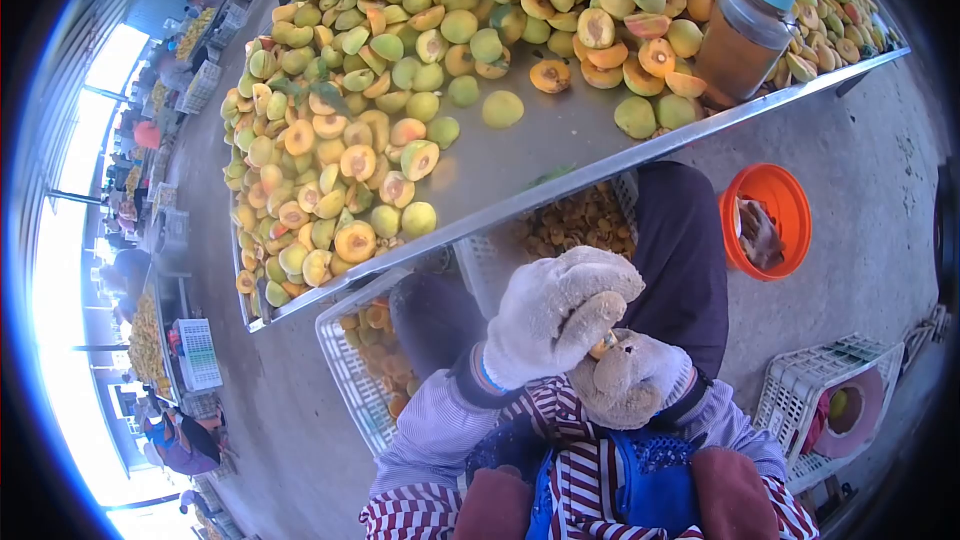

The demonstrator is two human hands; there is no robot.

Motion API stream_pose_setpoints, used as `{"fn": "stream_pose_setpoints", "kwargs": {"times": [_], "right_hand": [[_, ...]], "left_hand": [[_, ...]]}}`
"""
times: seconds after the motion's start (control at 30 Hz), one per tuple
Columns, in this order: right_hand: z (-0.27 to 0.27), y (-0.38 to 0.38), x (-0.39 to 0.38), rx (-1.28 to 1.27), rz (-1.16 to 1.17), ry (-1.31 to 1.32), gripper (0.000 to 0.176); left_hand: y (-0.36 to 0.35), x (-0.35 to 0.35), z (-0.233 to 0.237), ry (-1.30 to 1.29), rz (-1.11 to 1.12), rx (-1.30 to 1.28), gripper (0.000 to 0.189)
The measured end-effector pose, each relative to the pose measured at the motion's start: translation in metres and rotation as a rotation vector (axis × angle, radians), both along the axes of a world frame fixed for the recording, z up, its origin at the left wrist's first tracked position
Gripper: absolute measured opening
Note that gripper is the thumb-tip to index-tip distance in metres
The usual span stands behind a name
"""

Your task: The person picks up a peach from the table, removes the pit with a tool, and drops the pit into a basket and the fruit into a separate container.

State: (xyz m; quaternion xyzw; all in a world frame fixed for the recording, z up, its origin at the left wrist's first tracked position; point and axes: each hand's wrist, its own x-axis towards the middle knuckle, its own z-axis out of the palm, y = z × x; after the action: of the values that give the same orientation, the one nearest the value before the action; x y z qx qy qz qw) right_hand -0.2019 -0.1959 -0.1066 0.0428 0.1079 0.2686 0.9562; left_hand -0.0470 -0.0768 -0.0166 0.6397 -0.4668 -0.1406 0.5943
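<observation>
Both my hands wear thick, soiled white gloves and meet in front of my lap. My left hand (560, 310) is closed, fingers curled toward the other glove. My right hand (630, 377) is closed too, just below and to the right. Between them shows a small yellowish bit (602, 344), mostly hidden by the gloves; I cannot make out what it is. Beyond the hands, a metal table (560, 140) carries a large heap of halved and whole yellow-green fruit (390, 70).
A lidded jar of brown liquid (745, 35) stands at the table's edge. An orange bucket (800, 215) and a white crate (830, 380) are on the right. Below the table are a crate of fruit halves (350, 380) and a container of pits (580, 223). People work far left.
</observation>
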Motion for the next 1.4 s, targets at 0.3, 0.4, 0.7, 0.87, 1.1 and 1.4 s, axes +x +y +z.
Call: {"fn": "stream_pose_setpoints", "kwargs": {"times": [0.3, 0.4, 0.7, 0.87, 1.1, 1.4], "right_hand": [[-0.001, 0.0, 0.003, -0.016, 0.001, 0.038, 0.049], [0.009, 0.0, 0.008, -0.051, 0.015, 0.083, 0.05], [0.022, -0.004, 0.011, -0.257, -0.002, -0.28, 0.041], [0.047, -0.005, 0.023, -0.578, -0.064, -0.109, 0.023], [0.049, 0.001, 0.026, -0.686, 0.135, -0.239, 0.022], [0.054, 0.012, 0.026, -0.847, 0.109, -0.254, 0.028]], "left_hand": [[-0.008, -0.02, 0.001, 1.151, 0.081, -0.129, 0.048], [-0.007, -0.015, 0.006, 1.169, 0.075, -0.094, 0.047], [0.021, 0.004, 0.039, 0.64, 0.17, 0.114, 0.052], [0.097, 0.021, 0.082, 0.296, 0.538, 0.305, 0.045], [0.224, 0.051, 0.012, -0.602, 0.698, 0.952, 0.025], [0.221, 0.042, -0.015, -0.435, 0.885, 0.848, 0.029]]}}
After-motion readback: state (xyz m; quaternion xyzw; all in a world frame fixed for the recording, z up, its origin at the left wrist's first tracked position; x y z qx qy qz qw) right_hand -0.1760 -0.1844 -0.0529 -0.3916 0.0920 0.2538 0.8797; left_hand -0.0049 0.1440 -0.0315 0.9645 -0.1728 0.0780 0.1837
